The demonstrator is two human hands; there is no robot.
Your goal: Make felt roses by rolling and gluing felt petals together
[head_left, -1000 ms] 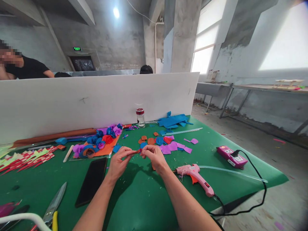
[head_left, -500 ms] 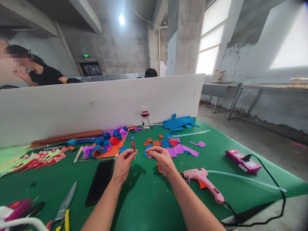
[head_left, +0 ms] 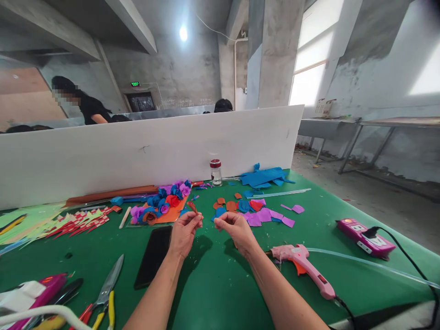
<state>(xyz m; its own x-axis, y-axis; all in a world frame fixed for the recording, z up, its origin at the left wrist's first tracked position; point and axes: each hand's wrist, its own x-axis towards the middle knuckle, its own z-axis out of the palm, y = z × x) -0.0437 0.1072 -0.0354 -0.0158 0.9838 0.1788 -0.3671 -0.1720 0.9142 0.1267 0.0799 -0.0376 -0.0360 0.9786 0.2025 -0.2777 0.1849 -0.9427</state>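
– Gripping what?
– Pinches a small brown piece (head_left: 193, 207) in the left hand (head_left: 183, 233), tilted further than before.
– And with the right hand (head_left: 238, 230)?
– Stays apart, pinching narrowly; cannot tell if on anything.
– On the green table (head_left: 213, 293)?
– See paper flowers (head_left: 163, 201) beyond the phone (head_left: 153, 256), pink glue gun (head_left: 294, 252) rightward.
– Farther?
– See white board (head_left: 185, 146), grey wall (head_left: 189, 73).

Just left of the black phone (head_left: 153, 257), shears (head_left: 110, 283); beyond it, a white panel (head_left: 165, 151); beyond and right, a red-lidded jar (head_left: 216, 175); far right, a metal-legged desk (head_left: 402, 121).
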